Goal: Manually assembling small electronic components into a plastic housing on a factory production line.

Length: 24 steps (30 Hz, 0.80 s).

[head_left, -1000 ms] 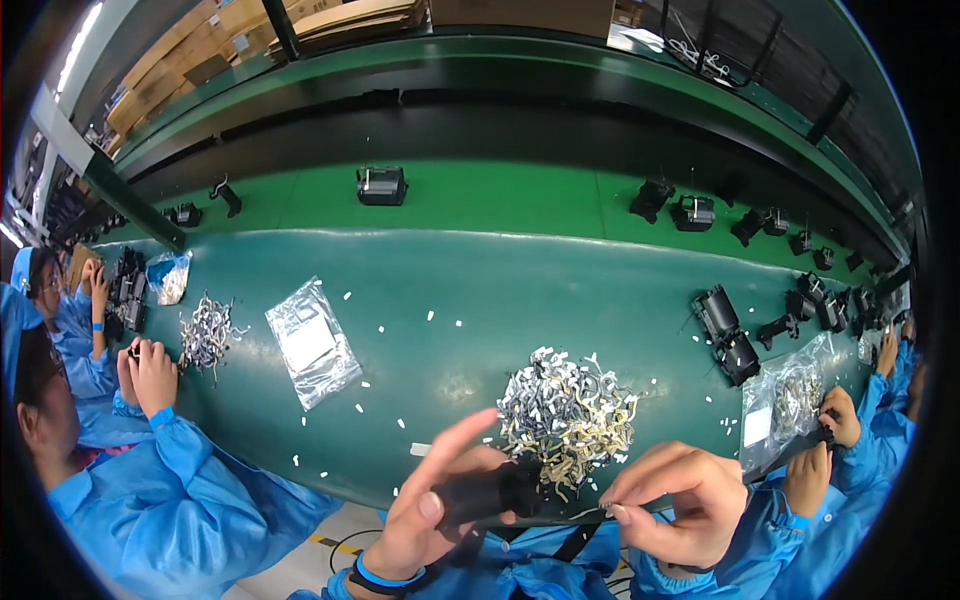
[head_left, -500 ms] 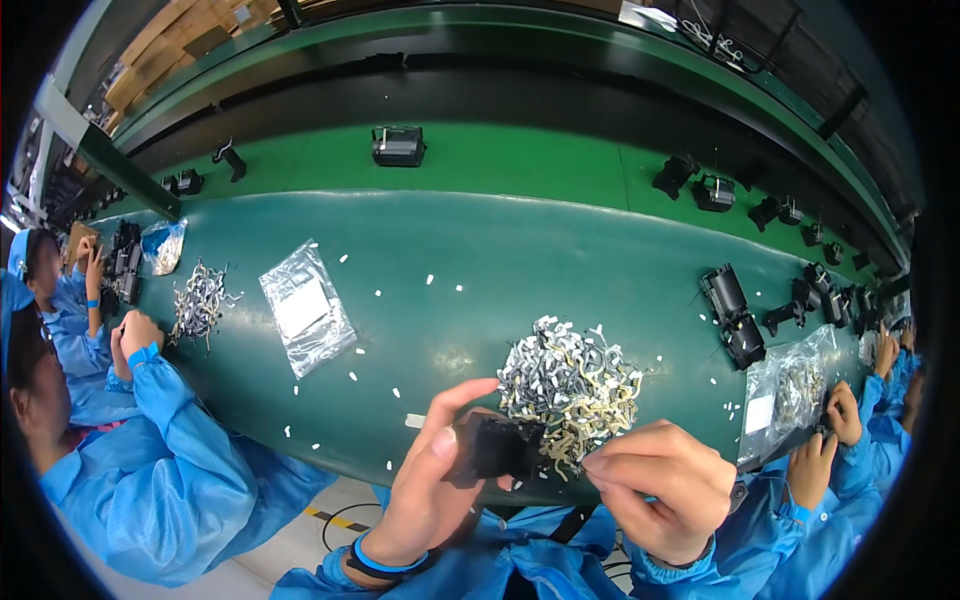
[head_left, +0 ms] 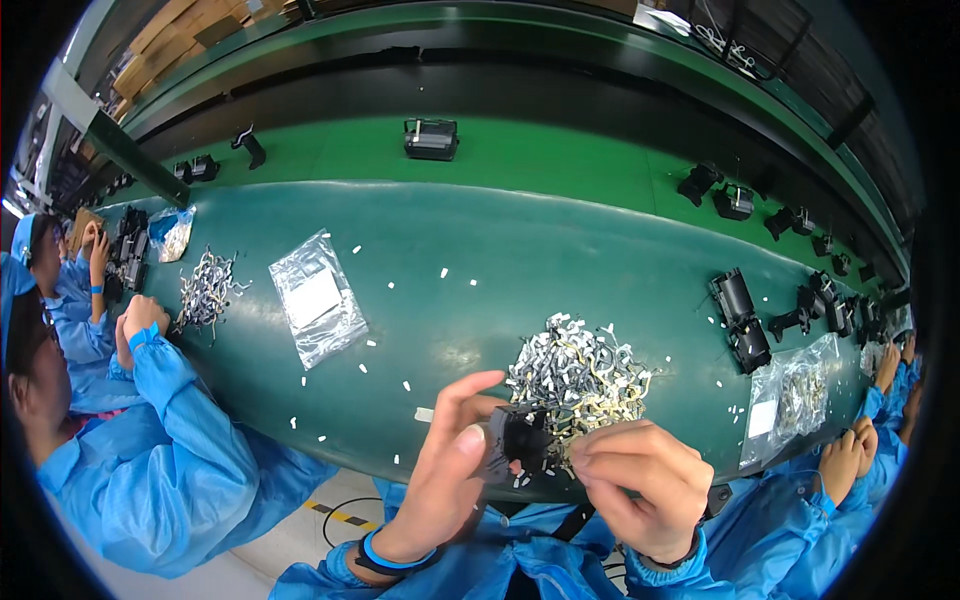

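My left hand (head_left: 440,490) grips a black plastic housing (head_left: 515,445) at the table's near edge, thumb on the near side. Right beside it, my right hand (head_left: 650,485) is closed in a pinch, fingertips at the housing's right side. Whatever sits between those fingertips is too small and covered to make out. Just beyond both hands lies a heap of short wire leads (head_left: 575,365), white, grey, black and yellowish, with small white connector ends. The housing and my right fingers hide the heap's near edge.
A clear plastic bag (head_left: 318,305) lies left of centre, small white bits scattered around. Another wire pile (head_left: 208,290) is farther left. To the right are black housings (head_left: 742,320) and a bag of leads (head_left: 800,390). Co-workers in blue sit at both sides. Black units stand on the green strip (head_left: 540,165) behind.
My right hand has come left, closer to the black housing, which has turned in my left hand. The whole view has shifted slightly. At right, a co-worker's hands have come together.
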Available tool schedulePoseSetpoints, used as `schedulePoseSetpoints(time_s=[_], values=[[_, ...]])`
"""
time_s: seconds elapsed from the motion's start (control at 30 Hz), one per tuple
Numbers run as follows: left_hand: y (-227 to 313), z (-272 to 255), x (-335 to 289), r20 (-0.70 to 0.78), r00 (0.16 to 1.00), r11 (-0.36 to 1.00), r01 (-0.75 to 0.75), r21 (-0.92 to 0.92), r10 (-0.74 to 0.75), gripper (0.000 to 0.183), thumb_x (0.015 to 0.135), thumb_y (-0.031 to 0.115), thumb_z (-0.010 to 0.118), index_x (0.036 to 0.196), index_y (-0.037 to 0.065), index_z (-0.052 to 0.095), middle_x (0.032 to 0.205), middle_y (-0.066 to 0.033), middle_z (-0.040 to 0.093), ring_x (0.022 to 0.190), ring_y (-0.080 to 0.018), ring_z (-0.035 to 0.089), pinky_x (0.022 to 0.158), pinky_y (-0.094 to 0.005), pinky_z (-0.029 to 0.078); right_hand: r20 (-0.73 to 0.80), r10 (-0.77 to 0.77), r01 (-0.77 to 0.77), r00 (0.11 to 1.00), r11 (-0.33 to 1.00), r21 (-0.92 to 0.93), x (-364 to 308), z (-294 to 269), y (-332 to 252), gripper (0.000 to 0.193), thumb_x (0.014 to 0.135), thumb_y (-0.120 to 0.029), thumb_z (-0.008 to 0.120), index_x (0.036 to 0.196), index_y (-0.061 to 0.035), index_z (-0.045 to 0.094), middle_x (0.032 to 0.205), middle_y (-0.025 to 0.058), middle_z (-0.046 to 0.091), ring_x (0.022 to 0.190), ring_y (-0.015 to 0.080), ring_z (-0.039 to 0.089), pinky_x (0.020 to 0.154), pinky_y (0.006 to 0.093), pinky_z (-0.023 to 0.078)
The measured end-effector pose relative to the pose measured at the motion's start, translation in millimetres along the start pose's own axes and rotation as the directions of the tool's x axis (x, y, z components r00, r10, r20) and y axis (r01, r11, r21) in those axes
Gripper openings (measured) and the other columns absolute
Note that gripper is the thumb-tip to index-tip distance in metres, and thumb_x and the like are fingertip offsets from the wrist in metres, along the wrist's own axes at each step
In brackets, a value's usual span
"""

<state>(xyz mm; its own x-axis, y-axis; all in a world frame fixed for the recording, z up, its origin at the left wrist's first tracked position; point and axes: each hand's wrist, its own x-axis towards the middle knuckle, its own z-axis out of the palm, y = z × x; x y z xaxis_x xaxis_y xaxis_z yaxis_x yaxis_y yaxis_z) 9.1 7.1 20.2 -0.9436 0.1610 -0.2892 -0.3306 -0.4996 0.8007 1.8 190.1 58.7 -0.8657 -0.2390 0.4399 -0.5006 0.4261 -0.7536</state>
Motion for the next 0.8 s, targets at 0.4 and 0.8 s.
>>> schedulePoseSetpoints(time_s=[0.4, 0.8], values=[[-6, 3, 2, -0.02, 1.0, 1.0, -0.015, 0.017, 0.015, 0.06, 0.104, 0.039, 0.047, 0.149, 0.003, 0.032, 0.121, -0.014, 0.055, 0.11, -0.0244, 0.059, 0.086, -0.0395, 0.05, -0.108, 0.017, -0.02, 0.994, 0.999, -0.031, -5, 14, 19, 0.024, 0.071, 0.018, 0.072, 0.09, 0.0027, 0.066, 0.087, 0.0144, 0.069, 0.081, 0.0277, 0.073, 0.071, 0.0338, 0.059], [-11, -2, 1, -0.135, 0.983, 0.991, 0.115, -0.065, -0.123, 0.047, 0.11, 0.025, 0.037, 0.154, 0.015, 0.026, 0.124, -0.0077, 0.055, 0.099, -0.0083, 0.052, 0.066, -0.0204, 0.042, -0.116, 0.009, -0.014, 0.993, 0.999, -0.034, -16, 20, 20, 0.027, 0.071, 0.015, 0.075, 0.091, -0.0001, 0.067, 0.088, 0.0131, 0.07, 0.078, 0.0247, 0.071, 0.068, 0.0317, 0.057]])
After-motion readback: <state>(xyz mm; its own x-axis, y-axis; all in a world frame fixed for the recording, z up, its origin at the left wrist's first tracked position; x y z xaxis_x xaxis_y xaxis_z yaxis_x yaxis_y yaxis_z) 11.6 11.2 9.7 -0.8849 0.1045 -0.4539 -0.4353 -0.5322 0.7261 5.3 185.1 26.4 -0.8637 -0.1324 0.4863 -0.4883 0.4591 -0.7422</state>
